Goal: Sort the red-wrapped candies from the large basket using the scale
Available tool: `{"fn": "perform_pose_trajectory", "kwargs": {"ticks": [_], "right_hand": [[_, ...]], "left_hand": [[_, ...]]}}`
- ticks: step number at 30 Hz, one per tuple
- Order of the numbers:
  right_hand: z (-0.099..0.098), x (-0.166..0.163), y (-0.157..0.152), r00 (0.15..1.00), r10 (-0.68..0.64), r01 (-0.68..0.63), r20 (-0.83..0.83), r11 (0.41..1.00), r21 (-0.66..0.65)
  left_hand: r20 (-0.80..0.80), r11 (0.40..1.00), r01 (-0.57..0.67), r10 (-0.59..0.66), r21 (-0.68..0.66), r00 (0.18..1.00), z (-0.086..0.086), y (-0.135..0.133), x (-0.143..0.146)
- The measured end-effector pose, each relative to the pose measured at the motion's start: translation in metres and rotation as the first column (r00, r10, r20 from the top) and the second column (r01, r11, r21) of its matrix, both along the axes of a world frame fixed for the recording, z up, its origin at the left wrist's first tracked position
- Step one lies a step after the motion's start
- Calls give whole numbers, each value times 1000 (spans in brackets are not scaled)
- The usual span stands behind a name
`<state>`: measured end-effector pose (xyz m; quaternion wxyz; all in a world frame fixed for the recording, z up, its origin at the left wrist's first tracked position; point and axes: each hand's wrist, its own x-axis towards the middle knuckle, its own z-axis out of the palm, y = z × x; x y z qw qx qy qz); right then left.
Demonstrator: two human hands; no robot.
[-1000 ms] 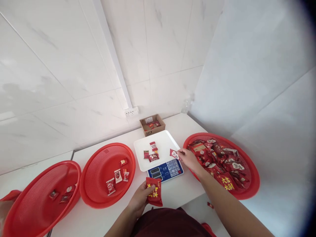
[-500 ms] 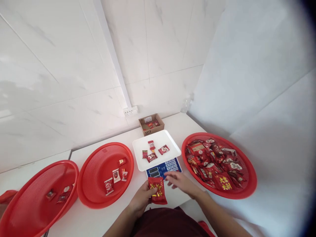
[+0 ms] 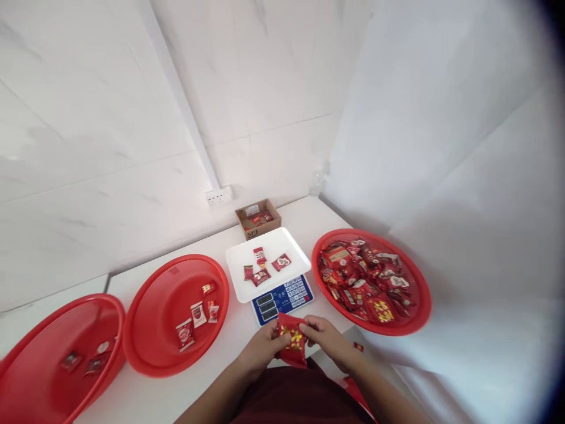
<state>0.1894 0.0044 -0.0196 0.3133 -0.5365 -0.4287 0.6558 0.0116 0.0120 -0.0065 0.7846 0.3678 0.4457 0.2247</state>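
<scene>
Both hands, left hand (image 3: 263, 347) and right hand (image 3: 323, 335), pinch one red packet (image 3: 292, 341) by opposite edges, seemingly to tear it, before the scale (image 3: 282, 292).

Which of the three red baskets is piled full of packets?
The right basket, beside the scale; the other two hold only a few packets each.
</scene>
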Motion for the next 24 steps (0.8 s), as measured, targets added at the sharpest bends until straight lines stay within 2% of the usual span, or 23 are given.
{"fn": "perform_pose_trajectory", "kwargs": {"ticks": [2,4,6,8,9,11,14,16,21,24], "right_hand": [[-6,6,3,998,-52,52,36,999,13],[-16,18,10,977,-171,167,127,985,43],[-28,37,18,900,-321,304,294,947,102],[-40,58,24,750,-464,401,471,886,235],[-46,67,25,680,-521,443,516,852,278],[-55,82,26,626,-584,520,517,806,283],[-60,90,22,636,-645,637,422,749,185],[-59,90,20,641,-654,654,401,739,162],[-58,90,18,650,-571,557,501,807,196],[-59,92,19,645,-554,536,526,819,205]], "left_hand": [[-129,999,-21,25,34,991,-2,2,-5],[-315,976,-67,132,208,940,-6,7,-16],[-444,884,-76,304,462,843,-13,13,-34],[-522,784,-24,436,620,734,-21,21,-55],[-567,770,7,464,638,680,-26,24,-66],[-681,821,28,455,571,574,-37,29,-88],[-806,927,-41,346,373,481,-54,30,-112],[-830,945,-77,317,319,458,-63,22,-121],[-812,913,-105,400,395,426,-85,-22,-132],[-693,835,-122,518,536,501,-97,-47,-148]]}}
